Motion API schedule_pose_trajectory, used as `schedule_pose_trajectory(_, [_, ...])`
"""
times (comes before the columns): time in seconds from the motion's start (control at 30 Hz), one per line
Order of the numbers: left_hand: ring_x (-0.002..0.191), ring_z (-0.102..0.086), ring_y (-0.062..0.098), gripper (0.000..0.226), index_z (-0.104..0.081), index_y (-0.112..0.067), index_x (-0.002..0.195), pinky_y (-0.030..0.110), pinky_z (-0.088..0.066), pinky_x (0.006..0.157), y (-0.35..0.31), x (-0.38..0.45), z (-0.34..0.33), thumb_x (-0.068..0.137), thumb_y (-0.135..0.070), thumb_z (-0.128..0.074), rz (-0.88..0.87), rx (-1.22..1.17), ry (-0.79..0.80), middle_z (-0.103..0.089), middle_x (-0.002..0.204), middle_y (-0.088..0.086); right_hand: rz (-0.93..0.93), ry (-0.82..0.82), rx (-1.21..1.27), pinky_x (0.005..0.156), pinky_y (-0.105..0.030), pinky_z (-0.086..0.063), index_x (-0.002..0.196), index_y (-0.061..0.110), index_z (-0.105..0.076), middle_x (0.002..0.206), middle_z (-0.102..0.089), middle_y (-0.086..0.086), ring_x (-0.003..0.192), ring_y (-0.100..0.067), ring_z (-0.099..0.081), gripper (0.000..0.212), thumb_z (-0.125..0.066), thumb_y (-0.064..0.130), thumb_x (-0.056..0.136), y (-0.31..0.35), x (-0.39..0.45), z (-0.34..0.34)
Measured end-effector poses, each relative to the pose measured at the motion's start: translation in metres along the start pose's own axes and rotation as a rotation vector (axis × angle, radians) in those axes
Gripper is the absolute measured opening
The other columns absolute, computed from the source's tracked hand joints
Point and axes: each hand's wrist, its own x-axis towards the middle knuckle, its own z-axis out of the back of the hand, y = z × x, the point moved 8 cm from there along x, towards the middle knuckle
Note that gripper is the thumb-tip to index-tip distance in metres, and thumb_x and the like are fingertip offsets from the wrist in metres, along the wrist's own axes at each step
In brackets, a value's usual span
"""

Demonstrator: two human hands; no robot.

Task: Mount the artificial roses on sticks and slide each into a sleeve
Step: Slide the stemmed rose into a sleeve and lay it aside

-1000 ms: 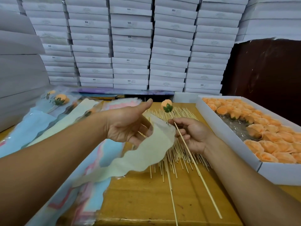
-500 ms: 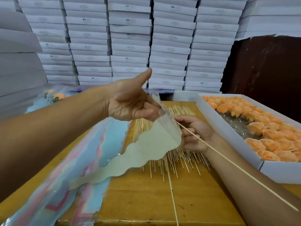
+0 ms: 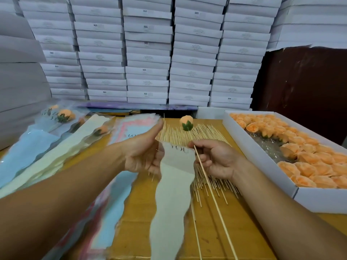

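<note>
My left hand (image 3: 142, 152) grips the top edge of a pale green sleeve (image 3: 172, 199), which hangs down over the table. My right hand (image 3: 216, 158) pinches a thin wooden stick (image 3: 212, 194) right beside the sleeve's top. The stick slants down toward the near right. An orange rose (image 3: 186, 121) with green leaves sits just above my right fingers, apparently on the stick's upper end. Under both hands lies a spread of loose sticks (image 3: 204, 132).
A white box (image 3: 262, 184) of orange roses (image 3: 309, 160) stands at the right. Flat sleeves (image 3: 135, 126) lie left of centre, and sleeved roses (image 3: 63, 117) lie at the far left. Stacked white boxes (image 3: 148, 53) fill the back.
My left hand rose with the sleeve, then came back down, so the sleeve now hangs straight. The stick tilted low to the right, then swung back up, and the rose shows again.
</note>
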Motion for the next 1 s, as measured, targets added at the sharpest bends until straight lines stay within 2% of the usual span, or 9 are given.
schedule_pose_trajectory(0.1, [0.084, -0.073, 0.034, 0.062, -0.06, 0.004, 0.119, 0.045, -0.06, 0.068, -0.006, 0.0, 0.011, 0.091, -0.051, -0.061, -0.043, -0.18, -0.24, -0.072, 0.099, 0.022, -0.017, 0.048, -0.175, 0.034, -0.015, -0.04, 0.085, 0.004, -0.064, 0.07, -0.066, -0.011, 0.043, -0.007, -0.049, 0.014, -0.059, 0.016, 0.092, -0.004, -0.002, -0.006])
schedule_pose_trajectory(0.17, [0.078, -0.072, 0.034, 0.048, -0.058, 0.002, 0.123, 0.043, -0.062, 0.063, -0.004, -0.003, 0.006, 0.089, -0.032, -0.066, -0.045, -0.22, -0.267, -0.072, 0.094, 0.021, -0.025, 0.065, -0.28, 0.036, -0.016, -0.041, 0.084, 0.006, -0.069, 0.064, -0.062, -0.007, 0.044, -0.008, -0.051, 0.023, -0.055, 0.016, 0.099, -0.006, -0.004, -0.008])
schedule_pose_trajectory(0.37, [0.079, -0.074, 0.038, 0.031, -0.059, 0.007, 0.12, 0.045, -0.063, 0.059, 0.006, -0.007, 0.002, 0.093, -0.006, -0.057, -0.054, -0.268, -0.257, -0.072, 0.1, 0.027, -0.043, 0.074, -0.385, 0.037, -0.017, -0.042, 0.089, 0.007, -0.07, 0.062, -0.058, -0.006, 0.045, -0.01, -0.053, 0.024, -0.054, 0.018, 0.102, -0.011, -0.003, -0.008])
schedule_pose_trajectory(0.43, [0.075, -0.074, 0.035, 0.033, -0.06, 0.007, 0.119, 0.043, -0.062, 0.055, 0.01, -0.007, 0.005, 0.087, -0.003, -0.061, -0.076, -0.274, -0.282, -0.072, 0.098, 0.026, -0.045, 0.067, -0.359, 0.036, -0.017, -0.041, 0.086, 0.009, -0.072, 0.067, -0.06, -0.007, 0.046, -0.01, -0.053, 0.021, -0.059, 0.021, 0.097, -0.01, -0.002, -0.006])
schedule_pose_trajectory(0.53, [0.08, -0.073, 0.034, 0.034, -0.063, 0.007, 0.115, 0.049, -0.062, 0.074, 0.014, -0.004, 0.007, 0.082, -0.001, -0.065, -0.112, -0.258, -0.253, -0.071, 0.102, 0.025, -0.039, 0.041, -0.292, 0.036, -0.015, -0.04, 0.087, 0.011, -0.071, 0.083, -0.07, -0.015, 0.047, -0.009, -0.054, 0.017, -0.064, 0.026, 0.089, -0.003, -0.003, 0.003])
schedule_pose_trajectory(0.6, [0.076, -0.074, 0.033, 0.03, -0.068, 0.005, 0.106, 0.046, -0.063, 0.07, 0.013, -0.006, 0.007, 0.077, -0.001, -0.071, -0.139, -0.244, -0.236, -0.073, 0.099, 0.024, -0.031, -0.002, -0.235, 0.036, -0.014, -0.04, 0.087, 0.01, -0.071, 0.09, -0.071, -0.017, 0.047, -0.008, -0.053, 0.017, -0.065, 0.025, 0.088, 0.001, -0.002, 0.012])
schedule_pose_trajectory(0.73, [0.079, -0.074, 0.032, 0.03, -0.07, 0.004, 0.103, 0.042, -0.063, 0.07, 0.012, -0.007, 0.006, 0.074, -0.003, -0.075, -0.161, -0.145, -0.19, -0.073, 0.1, 0.025, 0.001, -0.153, -0.142, 0.031, -0.013, -0.034, 0.091, 0.008, -0.067, 0.076, -0.064, -0.01, 0.042, -0.005, -0.045, 0.018, -0.064, 0.024, 0.086, 0.008, 0.003, 0.03])
schedule_pose_trajectory(0.87, [0.088, -0.073, 0.038, 0.058, -0.06, -0.004, 0.123, 0.051, -0.062, 0.071, 0.008, -0.006, 0.009, 0.068, 0.002, -0.081, -0.239, -0.125, -0.195, -0.075, 0.1, 0.019, 0.047, -0.235, -0.054, 0.029, -0.009, -0.031, 0.091, 0.008, -0.063, 0.064, -0.057, -0.003, 0.037, -0.001, -0.043, 0.02, -0.054, 0.022, 0.101, 0.029, 0.011, 0.034])
schedule_pose_trajectory(1.0, [0.114, -0.063, 0.048, 0.098, -0.049, -0.043, 0.138, 0.059, -0.054, 0.092, -0.004, -0.01, 0.013, 0.062, 0.005, -0.087, -0.43, 0.002, -0.204, -0.071, 0.107, -0.006, 0.116, -0.328, 0.023, 0.028, -0.009, -0.03, 0.085, 0.011, -0.058, 0.057, -0.05, 0.004, 0.034, 0.0, -0.042, 0.025, -0.049, 0.022, 0.106, 0.059, 0.023, 0.039])
